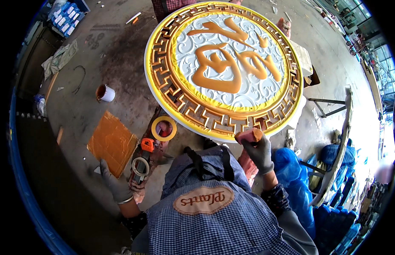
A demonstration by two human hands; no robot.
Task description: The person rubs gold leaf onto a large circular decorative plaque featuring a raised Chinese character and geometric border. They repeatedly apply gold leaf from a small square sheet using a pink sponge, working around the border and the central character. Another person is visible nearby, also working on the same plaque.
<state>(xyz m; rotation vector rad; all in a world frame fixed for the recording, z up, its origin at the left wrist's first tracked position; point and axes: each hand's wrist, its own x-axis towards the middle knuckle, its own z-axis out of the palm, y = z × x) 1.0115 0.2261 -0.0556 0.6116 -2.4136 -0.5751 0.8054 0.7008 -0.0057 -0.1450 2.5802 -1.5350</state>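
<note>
My right hand (260,156), in a grey glove, grips a pinkish sponge block (249,136) with an orange-brown end, at the near edge of a big round relief panel (186,111). Gold raised characters and white scrollwork fill the panel's middle; a gold fretwork ring and yellow film surround them. Low on the left is my gloved left hand (114,183), its fingers stretched out along the lower edge of an orange-stained cardboard sheet (112,140). Whether they touch the sheet is hard to see. A small pale pointed piece (97,170) shows beside the fingertips.
Tape rolls (153,128) (140,166) and an orange tape measure (147,145) rest on a stained support left of me. A paint-smeared white tub (106,93) stands on the floor. Blue-wrapped bundles (291,170) and a metal frame (333,102) are at right. Another person's plaid sleeve (165,6) shows beyond the panel.
</note>
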